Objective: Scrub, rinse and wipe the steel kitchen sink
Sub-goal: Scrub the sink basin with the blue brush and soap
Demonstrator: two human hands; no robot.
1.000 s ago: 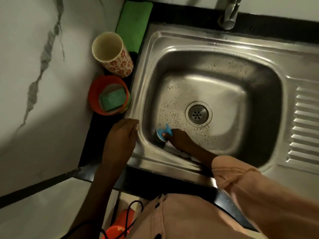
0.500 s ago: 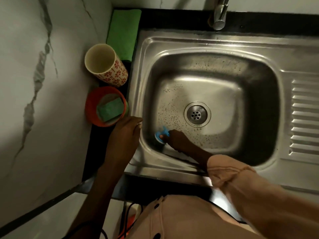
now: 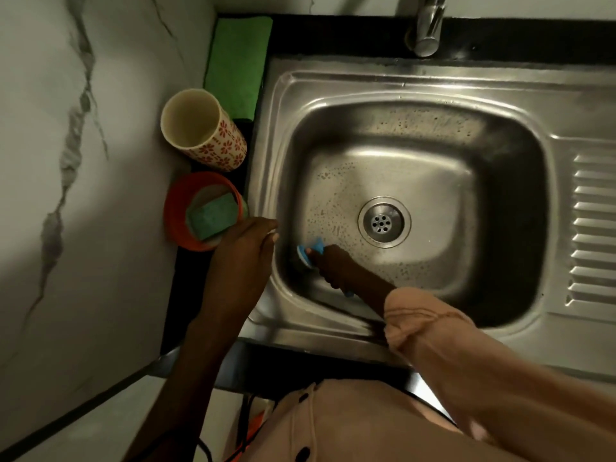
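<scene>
Right hand (image 3: 336, 266), fingers curled round small blue plastic scrub brush (image 3: 308, 253), presses it on near-left floor of soapy stainless steel sink basin (image 3: 433, 181). Left hand (image 3: 245, 250) rests on sink's left rim, fingers straight, together, beside orange plastic bowl (image 3: 176, 211) holding green sponge (image 3: 210, 216).

No readable text, label, brand or number on anything in view.

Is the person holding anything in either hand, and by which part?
The right hand grips a blue scrub brush by its handle. The left hand holds nothing; it rests on the sink rim.
</scene>
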